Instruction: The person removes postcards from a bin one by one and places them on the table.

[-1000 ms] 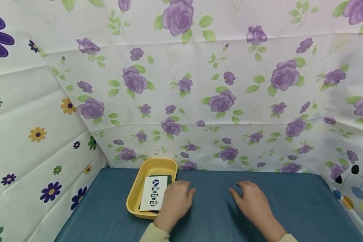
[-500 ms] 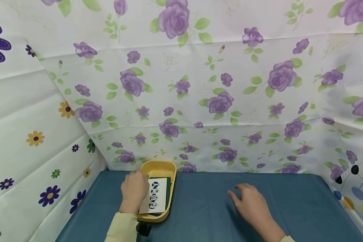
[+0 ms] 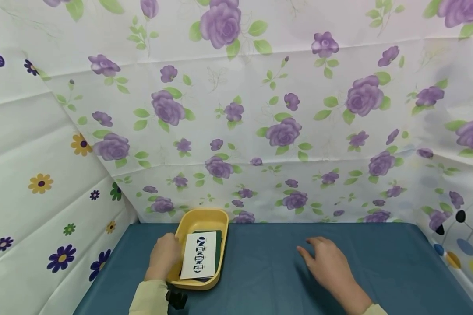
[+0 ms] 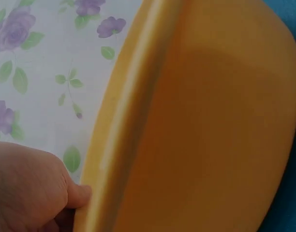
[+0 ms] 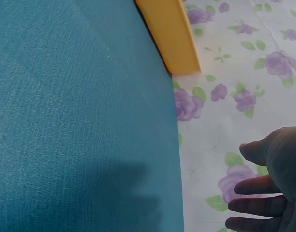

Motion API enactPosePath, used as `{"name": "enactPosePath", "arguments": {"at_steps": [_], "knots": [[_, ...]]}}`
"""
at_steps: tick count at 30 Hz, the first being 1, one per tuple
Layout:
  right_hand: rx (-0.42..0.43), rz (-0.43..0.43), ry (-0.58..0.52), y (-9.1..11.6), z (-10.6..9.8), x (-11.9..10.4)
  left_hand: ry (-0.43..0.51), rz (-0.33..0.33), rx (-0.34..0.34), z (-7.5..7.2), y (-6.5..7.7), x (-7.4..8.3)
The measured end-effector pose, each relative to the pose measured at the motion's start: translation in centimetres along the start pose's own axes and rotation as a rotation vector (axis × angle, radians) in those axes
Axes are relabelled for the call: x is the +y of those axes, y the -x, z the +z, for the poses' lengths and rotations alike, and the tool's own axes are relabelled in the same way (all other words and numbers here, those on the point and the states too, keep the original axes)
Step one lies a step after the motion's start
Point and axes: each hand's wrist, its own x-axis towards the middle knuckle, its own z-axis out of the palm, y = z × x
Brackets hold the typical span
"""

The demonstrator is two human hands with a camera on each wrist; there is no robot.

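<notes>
Yellow tray (image 3: 203, 221), on the blue surface (image 3: 268, 275), walls presumably corralling a white card (image 3: 199, 255) laid over a dark green item (image 3: 219, 245); left hand (image 3: 164, 256) pinches its left rim, apparently a hold clear of the card; right hand (image 3: 331, 264) hangs apart, fingers loosely extended, empty.

On the tabletop (image 3: 268, 267), left of its middle and near its back edge, the tray (image 3: 204, 218) holds a card (image 3: 200, 255) atop other cards (image 3: 219, 246), with the left hand (image 3: 164, 253) at its left rim, the right hand (image 3: 331, 264) well apart to its right, and the cloth (image 3: 236, 135) behind.
</notes>
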Motion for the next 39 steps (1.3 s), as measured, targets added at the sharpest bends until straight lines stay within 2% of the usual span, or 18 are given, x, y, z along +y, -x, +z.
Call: {"name": "enactPosePath", "arguments": {"at_steps": [8,16,28,35,39], "knots": [[-0.012,0.016,-0.016,0.1,-0.5,-0.4,0.077,-0.018,-0.028,0.0,-0.6,-0.2],[-0.004,0.005,-0.021,-0.1,-0.7,-0.7,0.141,0.004,-0.05,0.1,-0.1,1.0],[0.007,-0.013,-0.014,-0.5,-0.7,-1.2,0.274,0.084,-0.057,2.3,1.4,5.5],[-0.021,0.006,-0.005,-0.9,-0.2,-1.6,0.28,0.083,-0.062,3.8,2.0,7.7],[-0.023,0.013,0.018,-1.1,0.0,-2.0,0.269,0.11,-0.059,4.5,2.2,8.7]]}}
